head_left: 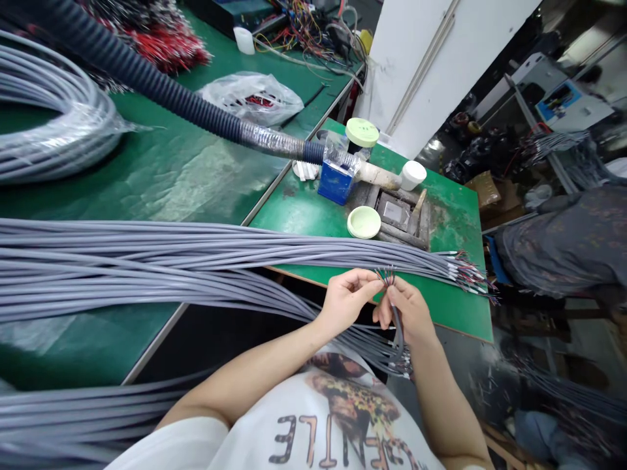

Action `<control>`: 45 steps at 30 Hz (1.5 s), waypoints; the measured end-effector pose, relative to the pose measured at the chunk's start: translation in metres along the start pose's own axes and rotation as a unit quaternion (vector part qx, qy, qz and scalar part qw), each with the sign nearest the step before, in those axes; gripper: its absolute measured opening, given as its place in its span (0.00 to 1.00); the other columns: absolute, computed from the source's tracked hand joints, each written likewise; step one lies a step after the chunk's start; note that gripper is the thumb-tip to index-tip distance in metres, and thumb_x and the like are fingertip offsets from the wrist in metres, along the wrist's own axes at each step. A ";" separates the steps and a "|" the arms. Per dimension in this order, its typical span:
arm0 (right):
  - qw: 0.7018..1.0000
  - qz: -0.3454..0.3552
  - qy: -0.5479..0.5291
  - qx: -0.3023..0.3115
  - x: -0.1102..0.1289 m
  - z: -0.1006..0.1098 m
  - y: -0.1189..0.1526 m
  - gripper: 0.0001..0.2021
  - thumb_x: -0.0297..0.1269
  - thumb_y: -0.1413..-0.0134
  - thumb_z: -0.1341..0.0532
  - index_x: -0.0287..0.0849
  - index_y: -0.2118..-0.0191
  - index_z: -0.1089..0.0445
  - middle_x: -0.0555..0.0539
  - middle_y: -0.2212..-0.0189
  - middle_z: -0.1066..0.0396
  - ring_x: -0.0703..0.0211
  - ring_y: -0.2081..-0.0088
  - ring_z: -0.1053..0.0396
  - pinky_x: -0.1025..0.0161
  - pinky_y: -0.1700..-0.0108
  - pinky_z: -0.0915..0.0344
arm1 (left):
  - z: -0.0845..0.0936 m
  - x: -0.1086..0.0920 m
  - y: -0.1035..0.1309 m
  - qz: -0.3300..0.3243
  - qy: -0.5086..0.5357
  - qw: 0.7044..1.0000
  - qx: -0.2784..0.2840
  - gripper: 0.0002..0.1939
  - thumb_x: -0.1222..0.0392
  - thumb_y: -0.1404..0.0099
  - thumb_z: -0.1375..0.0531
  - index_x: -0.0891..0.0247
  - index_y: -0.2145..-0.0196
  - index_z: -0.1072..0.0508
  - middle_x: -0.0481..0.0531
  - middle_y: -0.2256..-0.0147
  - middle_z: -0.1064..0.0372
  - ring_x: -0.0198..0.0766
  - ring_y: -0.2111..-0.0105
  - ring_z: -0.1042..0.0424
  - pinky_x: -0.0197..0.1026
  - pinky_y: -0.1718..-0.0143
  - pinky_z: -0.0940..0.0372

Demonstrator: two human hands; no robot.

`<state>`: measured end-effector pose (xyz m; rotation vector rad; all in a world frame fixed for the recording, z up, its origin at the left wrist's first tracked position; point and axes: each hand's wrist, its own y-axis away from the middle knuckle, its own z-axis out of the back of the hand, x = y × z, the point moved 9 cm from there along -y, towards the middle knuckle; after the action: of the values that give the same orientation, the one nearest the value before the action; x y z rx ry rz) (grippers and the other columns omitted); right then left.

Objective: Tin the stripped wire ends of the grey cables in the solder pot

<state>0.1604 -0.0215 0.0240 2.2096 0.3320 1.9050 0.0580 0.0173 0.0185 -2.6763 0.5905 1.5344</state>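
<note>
In the head view, a grey multi-core cable (399,334) bends up from below, and my right hand (411,310) is closed round it near its end. Thin coloured wires (388,277) fan out above those fingers. From the other side my left hand (343,299) pinches some of these wires between thumb and forefinger; which ones is too small to tell. Just beyond my hands lies a long bundle of grey cables (294,247), its stripped ends (465,271) spread at the right. A second bundle (264,287) droops towards my lap.
A solder pot (396,212) sits on the green bench (304,209), with a pale green dish (364,222) and a white cup (412,175) beside it. A dark corrugated hose (191,104) crosses above. At the left lies a cable coil (53,150). Another person (573,235) is at the right.
</note>
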 end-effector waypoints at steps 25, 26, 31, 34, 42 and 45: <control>0.784 0.184 0.556 -0.208 0.127 0.102 -0.093 0.17 0.41 0.51 0.41 0.42 0.84 0.46 0.57 0.87 0.52 0.68 0.81 0.53 0.67 0.76 0.55 | -0.002 -0.005 -0.027 -0.169 -0.353 0.911 0.129 0.09 0.58 0.36 0.42 0.65 0.68 0.24 0.49 0.75 0.31 0.30 0.77 0.40 0.33 0.73 0.43; 0.775 0.168 0.572 -0.207 0.126 0.108 -0.105 0.18 0.42 0.52 0.41 0.42 0.84 0.47 0.57 0.87 0.52 0.68 0.81 0.53 0.66 0.76 0.56 | -0.002 -0.004 -0.028 -0.164 -0.354 0.911 0.136 0.09 0.58 0.36 0.42 0.65 0.68 0.24 0.49 0.74 0.30 0.30 0.77 0.40 0.33 0.73 0.43; 0.710 0.094 0.664 -0.216 0.117 0.130 -0.150 0.17 0.43 0.53 0.41 0.42 0.85 0.44 0.55 0.86 0.48 0.66 0.79 0.48 0.66 0.75 0.54 | -0.002 -0.004 -0.029 -0.159 -0.348 0.913 0.143 0.09 0.59 0.36 0.42 0.65 0.68 0.24 0.49 0.73 0.29 0.30 0.76 0.38 0.33 0.73 0.42; 0.689 0.073 0.689 -0.213 0.111 0.135 -0.165 0.15 0.43 0.54 0.41 0.42 0.84 0.41 0.53 0.84 0.45 0.64 0.77 0.46 0.65 0.74 0.54 | -0.002 -0.004 -0.029 -0.156 -0.346 0.913 0.150 0.08 0.59 0.36 0.42 0.65 0.68 0.24 0.50 0.72 0.28 0.30 0.76 0.37 0.33 0.73 0.42; 0.664 0.033 0.718 -0.207 0.103 0.131 -0.183 0.12 0.42 0.53 0.41 0.41 0.81 0.33 0.48 0.80 0.36 0.60 0.74 0.39 0.65 0.72 0.51 | -0.003 -0.006 -0.030 -0.162 -0.330 0.916 0.159 0.08 0.60 0.36 0.42 0.65 0.68 0.25 0.50 0.72 0.28 0.31 0.74 0.35 0.33 0.72 0.41; 0.661 0.027 0.721 -0.207 0.102 0.129 -0.187 0.12 0.41 0.53 0.41 0.41 0.81 0.32 0.47 0.79 0.33 0.59 0.73 0.37 0.65 0.72 0.50 | -0.003 -0.008 -0.030 -0.163 -0.328 0.917 0.157 0.08 0.61 0.36 0.42 0.65 0.68 0.25 0.50 0.72 0.28 0.30 0.75 0.35 0.33 0.72 0.41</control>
<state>0.2956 0.1863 0.0451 0.0333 -0.0152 2.8929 0.0667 0.0469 0.0215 -1.7520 0.2950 1.8755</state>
